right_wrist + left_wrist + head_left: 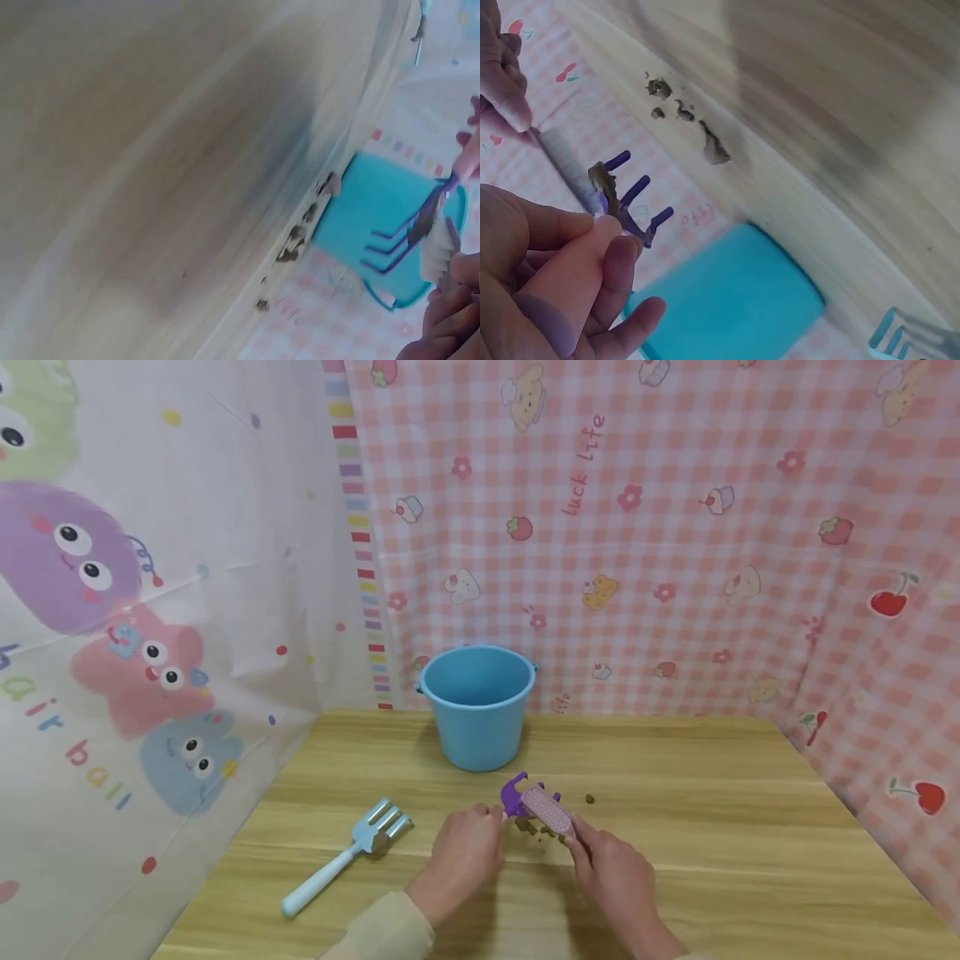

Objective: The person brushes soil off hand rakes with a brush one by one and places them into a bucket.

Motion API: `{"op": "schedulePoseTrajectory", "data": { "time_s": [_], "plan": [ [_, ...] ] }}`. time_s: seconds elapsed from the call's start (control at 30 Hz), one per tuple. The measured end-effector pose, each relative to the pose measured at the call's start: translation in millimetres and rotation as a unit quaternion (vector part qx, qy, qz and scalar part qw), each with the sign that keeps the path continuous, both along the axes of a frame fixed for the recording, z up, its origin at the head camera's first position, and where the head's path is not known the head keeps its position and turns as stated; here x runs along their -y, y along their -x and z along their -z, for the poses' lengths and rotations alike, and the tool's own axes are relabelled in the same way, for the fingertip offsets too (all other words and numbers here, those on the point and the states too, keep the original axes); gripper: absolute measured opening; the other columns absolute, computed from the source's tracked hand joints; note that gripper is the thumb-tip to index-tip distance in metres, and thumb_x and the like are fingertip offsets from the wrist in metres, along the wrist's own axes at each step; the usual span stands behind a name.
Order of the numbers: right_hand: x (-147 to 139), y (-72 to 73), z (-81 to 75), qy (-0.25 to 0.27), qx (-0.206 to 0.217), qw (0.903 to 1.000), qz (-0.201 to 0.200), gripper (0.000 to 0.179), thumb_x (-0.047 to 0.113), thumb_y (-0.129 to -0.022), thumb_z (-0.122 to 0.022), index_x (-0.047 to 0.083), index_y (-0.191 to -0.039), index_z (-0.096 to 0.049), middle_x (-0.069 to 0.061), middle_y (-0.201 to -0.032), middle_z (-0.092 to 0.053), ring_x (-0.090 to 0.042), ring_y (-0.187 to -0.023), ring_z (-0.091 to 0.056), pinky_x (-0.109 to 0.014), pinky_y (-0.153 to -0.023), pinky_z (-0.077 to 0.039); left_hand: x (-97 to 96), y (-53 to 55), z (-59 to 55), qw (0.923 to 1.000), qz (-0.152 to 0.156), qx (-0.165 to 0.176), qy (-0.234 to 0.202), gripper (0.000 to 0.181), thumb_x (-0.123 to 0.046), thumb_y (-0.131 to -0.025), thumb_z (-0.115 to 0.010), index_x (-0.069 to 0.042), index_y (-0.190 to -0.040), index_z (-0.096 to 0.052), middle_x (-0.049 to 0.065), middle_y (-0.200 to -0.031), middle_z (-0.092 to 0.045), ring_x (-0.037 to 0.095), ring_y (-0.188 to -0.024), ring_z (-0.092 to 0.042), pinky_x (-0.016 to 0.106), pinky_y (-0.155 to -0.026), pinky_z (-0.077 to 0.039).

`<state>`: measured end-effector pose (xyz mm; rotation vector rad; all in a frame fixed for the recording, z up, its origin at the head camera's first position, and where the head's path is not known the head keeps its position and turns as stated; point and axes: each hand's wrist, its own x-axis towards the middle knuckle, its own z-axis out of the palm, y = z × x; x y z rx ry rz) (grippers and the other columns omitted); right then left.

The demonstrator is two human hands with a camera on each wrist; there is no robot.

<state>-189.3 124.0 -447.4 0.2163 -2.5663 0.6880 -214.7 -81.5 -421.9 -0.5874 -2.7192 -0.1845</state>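
Observation:
My left hand (467,850) grips the pink handle (570,277) of a small hand rake whose purple head (513,797) has several prongs. A brown clump (604,184) clings to the rake's head in the left wrist view. In my right hand (617,875) I hold a small brush (549,811) with a pink patterned back. Its whitish bristles (435,251) lie against the rake's head in the right wrist view. Several brown crumbs of dirt (527,826) lie on the table below the two tools.
A blue bucket (483,735) stands at the back of the wooden table (675,760). To the left lies a light blue toy fork (322,878) with a brown piece (379,841) by its tines. Printed cloths (675,543) hang behind and at both sides.

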Motion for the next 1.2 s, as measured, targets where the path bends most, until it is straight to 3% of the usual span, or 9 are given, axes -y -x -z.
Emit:
{"op": "schedulePoseTrajectory", "data": {
  "time_s": [0.13,0.4,0.67,0.8,1.07,1.2],
  "plan": [
    [1,1.5,3.9,-0.024,0.005,0.9994,0.026,0.030,0.023,-0.090,-0.073,0.013,-0.118,-0.073,-0.004,-0.067,-0.064,-0.019,-0.050,-0.051,-0.037,-0.041,-0.039,0.5,-1.1,3.7,0.9998,0.002,-0.016,0.014,0.012,-0.012,-0.087,-0.070,-0.003,-0.094,-0.072,0.006,-0.072,-0.061,0.019,-0.057,-0.056,0.031,-0.056,-0.048],
    [-4,5.5,8.2,-0.030,0.034,0.9984,0.032,0.031,0.025,-0.091,-0.071,0.013,-0.120,-0.072,-0.008,-0.073,-0.068,-0.019,-0.052,-0.051,-0.037,-0.041,-0.039,-0.2,-1.9,7.5,0.9992,0.006,-0.028,0.029,0.018,-0.008,-0.079,-0.073,-0.004,-0.096,-0.072,0.006,-0.074,-0.063,0.018,-0.055,-0.055,0.029,-0.054,-0.048],
    [-6,7.0,11.5,-0.031,0.025,0.9984,0.041,0.030,0.024,-0.091,-0.071,0.012,-0.118,-0.073,-0.007,-0.070,-0.066,-0.019,-0.051,-0.050,-0.038,-0.041,-0.039,-0.6,-2.4,9.9,0.9985,0.006,-0.042,0.036,0.016,-0.009,-0.074,-0.075,-0.006,-0.090,-0.071,0.004,-0.072,-0.061,0.018,-0.053,-0.055,0.029,-0.052,-0.047],
    [-7,8.8,13.6,-0.030,0.026,0.9984,0.040,0.031,0.025,-0.091,-0.071,0.011,-0.118,-0.073,-0.007,-0.069,-0.065,-0.019,-0.051,-0.048,-0.038,-0.041,-0.039,-1.1,-3.0,10.0,0.9988,0.005,-0.038,0.032,0.016,-0.009,-0.075,-0.075,-0.006,-0.090,-0.071,0.004,-0.072,-0.061,0.018,-0.054,-0.055,0.030,-0.053,-0.047],
    [-26,15.0,19.0,-0.027,0.038,0.9974,0.055,0.031,0.021,-0.093,-0.069,0.010,-0.122,-0.070,-0.016,-0.085,-0.072,-0.031,-0.062,-0.064,-0.044,-0.046,-0.046,-0.7,-5.8,8.2,0.9992,0.003,-0.018,0.037,0.019,-0.007,-0.073,-0.075,-0.005,-0.092,-0.072,0.005,-0.073,-0.062,0.017,-0.054,-0.055,0.028,-0.053,-0.048],
    [-25,12.5,13.6,-0.012,0.016,0.9986,0.048,0.033,0.022,-0.092,-0.071,0.012,-0.123,-0.070,-0.013,-0.084,-0.072,-0.027,-0.060,-0.062,-0.044,-0.046,-0.045,0.2,-4.4,5.4,0.9996,0.002,-0.003,0.027,0.020,-0.005,-0.072,-0.075,-0.004,-0.091,-0.072,0.005,-0.072,-0.062,0.016,-0.054,-0.054,0.027,-0.052,-0.047]
  ]
}}
